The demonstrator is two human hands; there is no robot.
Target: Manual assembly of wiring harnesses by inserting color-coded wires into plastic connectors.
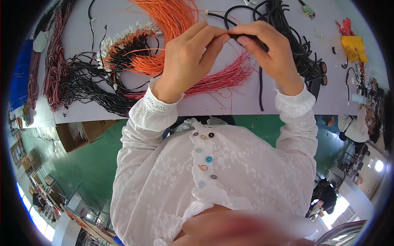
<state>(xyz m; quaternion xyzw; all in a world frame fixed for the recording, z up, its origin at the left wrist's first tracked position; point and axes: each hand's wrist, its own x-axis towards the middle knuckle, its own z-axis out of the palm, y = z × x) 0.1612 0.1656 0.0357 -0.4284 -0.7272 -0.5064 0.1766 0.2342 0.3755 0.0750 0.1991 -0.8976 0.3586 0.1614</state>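
Observation:
Both of my hands meet above the table's far middle, fingertips nearly touching. My right hand (273, 51) is closed on a black cable (245, 37), thumb and forefinger pinching it near one end. A black length (261, 88) hangs straight down below that hand; its link to the pinched piece is hidden. My left hand (188, 57) is closed in a pinch right at the cable's end, and what lies between its fingertips is too small to make out. Below and between the hands lies a bundle of pink-red wires (223, 80). Orange wires (170, 18) pass behind my left hand.
White connectors (123, 39) on wires and black wire bundles (96, 88) cover the table's left. Thick black cables (283, 24) are heaped at right, near a yellow packet (353, 48). A cardboard box (82, 133) stands below the table's edge. People sit further off at right.

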